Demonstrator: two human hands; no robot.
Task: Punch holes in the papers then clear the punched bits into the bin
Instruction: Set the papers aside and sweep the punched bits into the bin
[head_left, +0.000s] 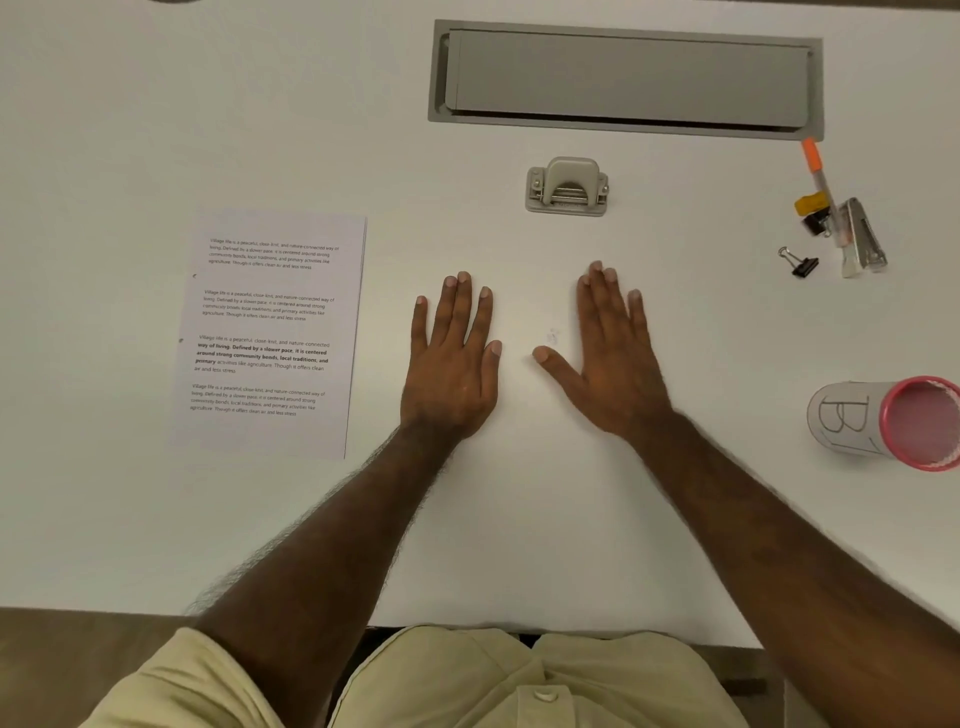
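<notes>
A stack of printed papers (270, 332) lies on the white table to the left, with two punched holes showing at its left edge. The grey hole punch (567, 188) stands at the middle back, apart from both hands. My left hand (454, 364) and my right hand (615, 358) lie flat on the table, palms down, fingers straight, holding nothing. A few small white punched bits (552, 336) lie on the table between the hands, close to my right thumb. The bin (883, 422), a white cup with a pink rim, lies on its side at the right edge.
A grey cable hatch (626, 78) is set into the table at the back. At the right back lie an orange-capped pen (818, 179), a stapler (865, 236) and black binder clips (800, 264). The table's front edge (519, 626) runs just before my lap.
</notes>
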